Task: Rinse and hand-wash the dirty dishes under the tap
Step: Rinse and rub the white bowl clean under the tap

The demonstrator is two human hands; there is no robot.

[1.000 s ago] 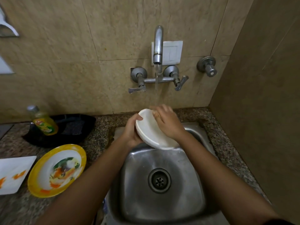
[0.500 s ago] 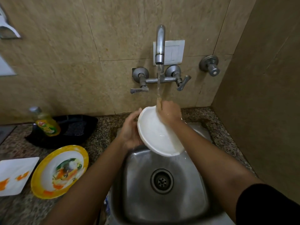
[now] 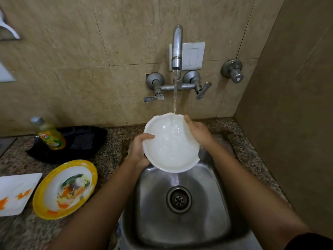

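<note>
The white bowl [image 3: 171,143] is held tilted, its inside facing the camera, directly below the tap spout [image 3: 177,47]. The water stream [image 3: 174,94] strikes the upper inside of the bowl, and the inner surface is wet.

The left hand [image 3: 139,150] grips the bowl's left rim — thumb over the inside edge, fingers behind the bowl. The right hand [image 3: 197,131] cups the right rim, its fingers curled round the outer edge.

Both hands hold the bowl above the steel sink [image 3: 212,195]. The drain [image 3: 179,199] lies below the hands, toward the person.

Left of the left hand, on the granite counter [image 3: 111,139], lies a yellow-rimmed plate [image 3: 90,170] with food residue. Farther left is a white square plate [image 3: 16,192] with orange smears. Beyond them — near the wall — a dish soap bottle [image 3: 49,134] stands at the left edge of a black tray [image 3: 97,134].
</note>
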